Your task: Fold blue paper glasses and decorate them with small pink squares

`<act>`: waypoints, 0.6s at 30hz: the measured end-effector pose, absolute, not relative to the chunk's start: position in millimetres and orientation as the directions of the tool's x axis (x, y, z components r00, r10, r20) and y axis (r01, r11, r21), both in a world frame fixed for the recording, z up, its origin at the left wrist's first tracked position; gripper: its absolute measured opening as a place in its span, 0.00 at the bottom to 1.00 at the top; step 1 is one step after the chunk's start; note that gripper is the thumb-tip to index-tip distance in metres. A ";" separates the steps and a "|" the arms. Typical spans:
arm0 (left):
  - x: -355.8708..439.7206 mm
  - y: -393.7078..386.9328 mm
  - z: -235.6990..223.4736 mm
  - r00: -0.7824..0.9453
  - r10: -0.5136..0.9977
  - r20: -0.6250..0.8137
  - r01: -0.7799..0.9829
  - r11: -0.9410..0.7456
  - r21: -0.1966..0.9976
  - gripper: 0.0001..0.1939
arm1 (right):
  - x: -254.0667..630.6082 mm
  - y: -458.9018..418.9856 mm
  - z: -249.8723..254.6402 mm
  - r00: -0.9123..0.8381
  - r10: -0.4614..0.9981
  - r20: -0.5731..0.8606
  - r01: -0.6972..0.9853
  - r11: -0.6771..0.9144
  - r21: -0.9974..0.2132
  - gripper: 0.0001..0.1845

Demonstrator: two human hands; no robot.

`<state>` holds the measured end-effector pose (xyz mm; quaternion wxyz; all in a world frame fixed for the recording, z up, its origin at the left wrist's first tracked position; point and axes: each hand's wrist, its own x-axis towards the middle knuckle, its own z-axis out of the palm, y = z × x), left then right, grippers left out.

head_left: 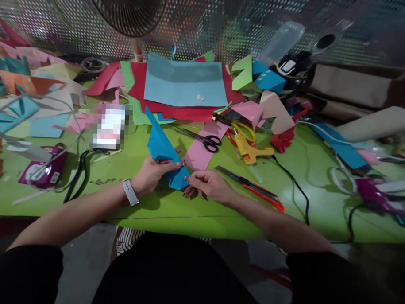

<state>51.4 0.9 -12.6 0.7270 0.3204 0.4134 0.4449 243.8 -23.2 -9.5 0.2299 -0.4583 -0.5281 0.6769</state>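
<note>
A folded sheet of bright blue paper (pixel 163 144) is tilted up above the green table, its pointed end toward the back left. My left hand (pixel 151 173) grips its left side, thumb lying across the front face. At the lower right corner, my right hand (pixel 206 185) pinches the paper between thumb and forefinger. Just beyond the hands lie black-handled scissors (pixel 204 139), partly on a pink paper strip (pixel 198 157). To the right of my right hand is a red-and-black utility knife (pixel 252 189).
A yellow glue gun (pixel 251 149) with a black cord lies at the right. Light blue paper (pixel 185 82) rests on red paper at the back. A phone (pixel 109 127) stands left, near cables and a purple pouch (pixel 45 166). A fan (pixel 127 9) is behind.
</note>
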 end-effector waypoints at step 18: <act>48.6 12.2 -9.8 0.380 0.865 -0.328 -0.333 0.459 0.824 0.17 | 241.6 -21.7 -13.5 -0.416 0.852 -0.317 0.135 -0.287 -0.948 0.29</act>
